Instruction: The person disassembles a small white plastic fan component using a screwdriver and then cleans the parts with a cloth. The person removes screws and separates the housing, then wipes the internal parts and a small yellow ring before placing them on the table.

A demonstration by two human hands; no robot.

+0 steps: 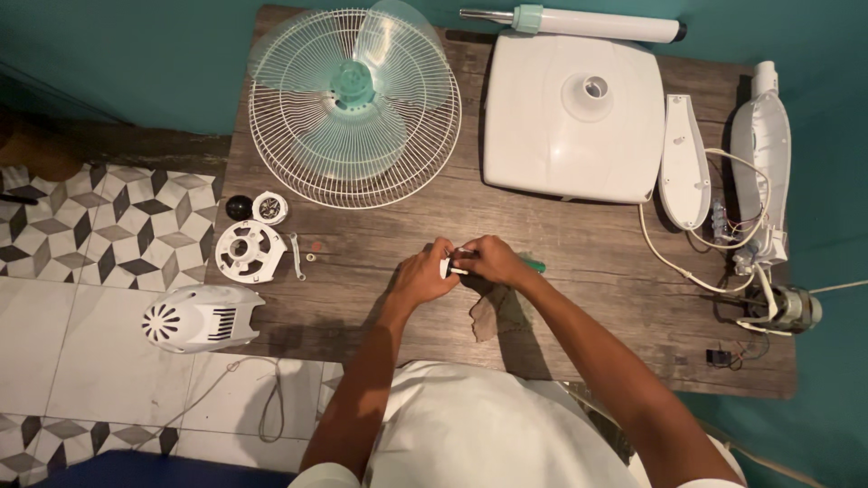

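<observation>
Between both hands' grip [457,264] sits a small white part [449,267].

Bare tabletop [380,307] around hands [457,267]

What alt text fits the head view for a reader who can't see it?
Both hands, left hand and right hand, meet over a wooden table, holding a small white part and a green-handled tool. Around them lie a fan grille and white base.

Both hands [461,264] pinch a small white part [449,267] over the wooden table [579,248].
</observation>
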